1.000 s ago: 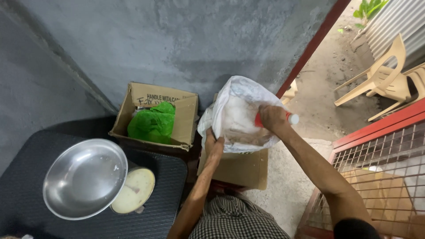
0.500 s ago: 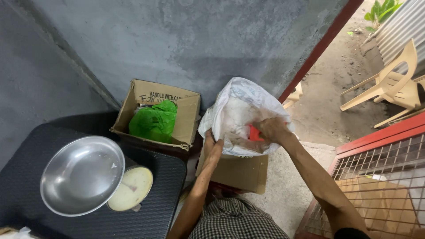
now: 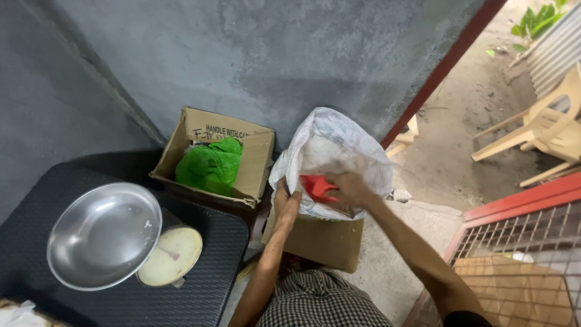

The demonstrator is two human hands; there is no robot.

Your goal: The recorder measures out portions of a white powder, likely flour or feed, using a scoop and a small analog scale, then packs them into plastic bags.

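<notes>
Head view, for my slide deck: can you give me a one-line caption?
Left hand grips the white sack's rim while the right hand holds a red scoop inside it.

1. Right hand [image 3: 351,189] went from the white sack's [image 3: 339,145] upper right rim down into its mouth.
2. Red scoop [image 3: 316,186], earlier just a sliver by the fingers, now shows inside the sack opening, held by that hand.
3. Sack mouth opened wider.

A black textured table [image 3: 200,284] bears a weighing scale [image 3: 170,257] with a steel pan [image 3: 103,235].
</notes>
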